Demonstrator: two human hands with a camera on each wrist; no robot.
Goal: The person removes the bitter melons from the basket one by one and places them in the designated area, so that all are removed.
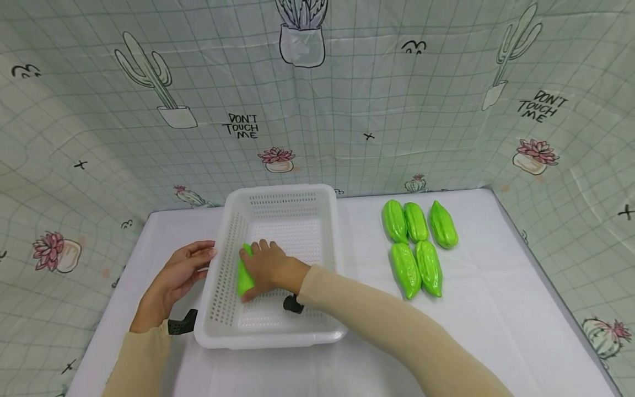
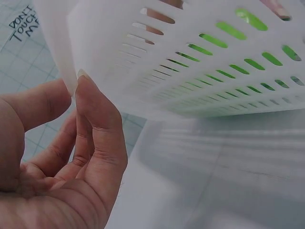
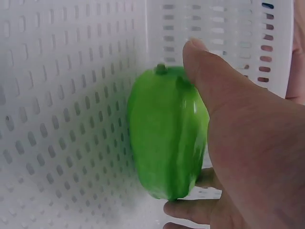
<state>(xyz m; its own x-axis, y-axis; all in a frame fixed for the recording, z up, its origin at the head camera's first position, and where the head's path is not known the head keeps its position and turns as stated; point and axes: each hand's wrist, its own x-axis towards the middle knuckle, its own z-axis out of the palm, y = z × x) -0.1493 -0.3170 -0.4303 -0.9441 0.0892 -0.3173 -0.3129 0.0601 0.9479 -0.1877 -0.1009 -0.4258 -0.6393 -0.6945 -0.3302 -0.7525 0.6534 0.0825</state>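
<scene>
A white perforated plastic basket (image 1: 278,339) stands on the table. At its left rim my left hand (image 1: 179,271) pinches the edge between thumb and finger, as the left wrist view shows. Inside the basket my right hand (image 1: 270,267) grips a glossy, ridged green vegetable (image 3: 164,133) with a short stem. In the right wrist view the thumb lies at the stem end and fingers touch the opposite end. The held vegetable lies along the basket's left wall. Several like green vegetables (image 1: 405,270) lie grouped on the table to the right of the basket.
A white cloth covers the table (image 1: 501,309). Behind it and at both sides hangs a checked curtain (image 1: 347,99) printed with cacti and lettering. Black wrist mounts show near both wrists, the right one over the basket floor.
</scene>
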